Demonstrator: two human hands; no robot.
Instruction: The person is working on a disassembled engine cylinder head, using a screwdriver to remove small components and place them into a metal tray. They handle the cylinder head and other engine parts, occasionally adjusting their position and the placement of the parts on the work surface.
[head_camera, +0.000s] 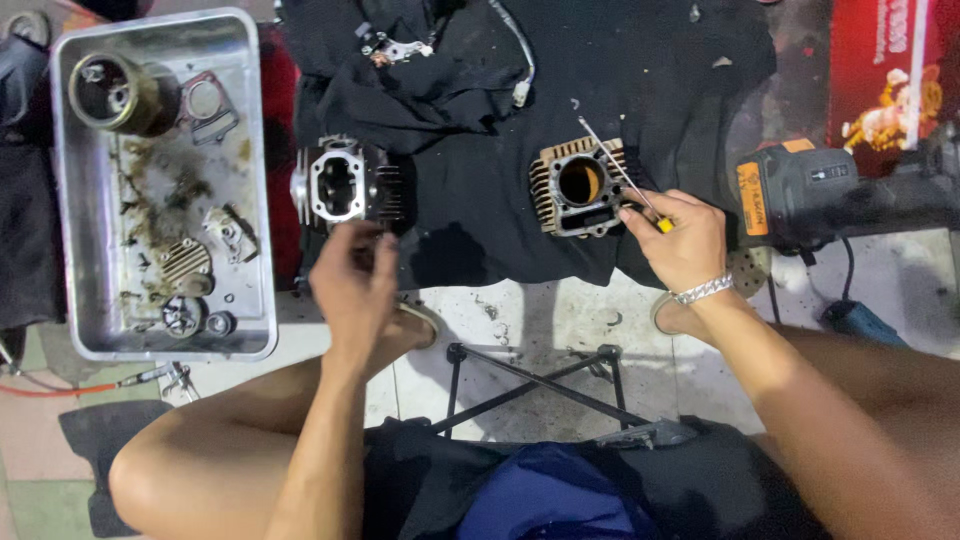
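The right hand (683, 243) pinches a thin pick (615, 165) beside the tan engine cylinder (580, 186) on black cloth (480, 200). The left hand (352, 285), grip loosely open, hovers by the dark cylinder (345, 185), with the parts tray (255, 150) beyond.

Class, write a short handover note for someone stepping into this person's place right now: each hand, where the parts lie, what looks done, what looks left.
Left hand: reaching at the silver finned engine cylinder, grip unclear.
Right hand: holds a thin metal screwdriver with yellow handle beside the tan finned engine cylinder.
Both cylinders lie on the black cloth.
Done: small parts sit in the dirty metal tray.
Left: both cylinders are still out on the cloth.
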